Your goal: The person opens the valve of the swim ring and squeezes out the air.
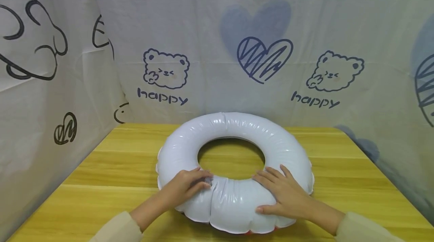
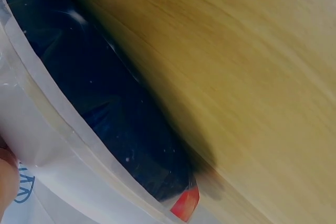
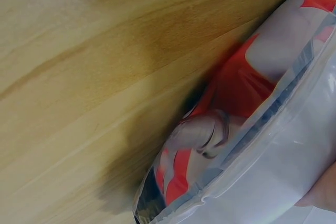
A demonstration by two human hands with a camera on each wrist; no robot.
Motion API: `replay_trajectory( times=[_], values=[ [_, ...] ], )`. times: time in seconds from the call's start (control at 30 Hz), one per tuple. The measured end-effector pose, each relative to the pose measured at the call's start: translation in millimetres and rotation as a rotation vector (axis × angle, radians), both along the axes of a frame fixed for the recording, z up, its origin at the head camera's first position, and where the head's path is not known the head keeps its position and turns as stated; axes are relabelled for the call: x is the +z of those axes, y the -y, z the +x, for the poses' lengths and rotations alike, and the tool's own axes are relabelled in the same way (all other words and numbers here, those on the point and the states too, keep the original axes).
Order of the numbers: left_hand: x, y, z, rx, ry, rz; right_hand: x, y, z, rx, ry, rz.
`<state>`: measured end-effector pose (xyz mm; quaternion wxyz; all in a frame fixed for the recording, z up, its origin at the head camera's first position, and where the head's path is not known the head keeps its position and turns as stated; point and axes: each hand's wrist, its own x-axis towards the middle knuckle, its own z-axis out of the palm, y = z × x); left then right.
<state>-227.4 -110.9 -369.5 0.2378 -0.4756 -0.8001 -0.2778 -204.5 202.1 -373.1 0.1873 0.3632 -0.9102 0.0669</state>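
Note:
A white inflated swim ring (image 1: pixel 242 197) lies on the wooden table, its seam edge facing me. My left hand (image 1: pixel 184 185) is at the ring's near inner edge, with thumb and fingertips around a small clear air valve (image 1: pixel 208 180). On the near right part of the ring, my right hand (image 1: pixel 288 195) rests with fingers spread. Dark blue underside (image 2: pixel 115 108) shows in the left wrist view, and a red and grey printed underside (image 3: pixel 236 87) in the right wrist view.
The wooden table (image 1: pixel 112 185) carries the ring and shows through its hole. Behind and beside it hangs a pale cloth (image 1: pixel 210 38) printed with hearts, bears and the word "happy".

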Motion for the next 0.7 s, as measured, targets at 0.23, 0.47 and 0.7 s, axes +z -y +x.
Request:
replay_trajectory(
  times=[0.23,0.47,0.7],
  values=[
    [-0.6,-1.3,0.0,0.039,0.061,0.010,-3.2,-1.0,-1.2,-0.005,0.000,0.001],
    [2.2,-4.1,0.4,0.067,0.242,0.116,-4.5,-1.6,-1.3,-0.024,0.025,0.015],
    [9.0,-4.0,-2.7,0.055,0.406,0.174,-3.6,-2.2,-0.4,-0.021,0.013,0.023]
  ],
)
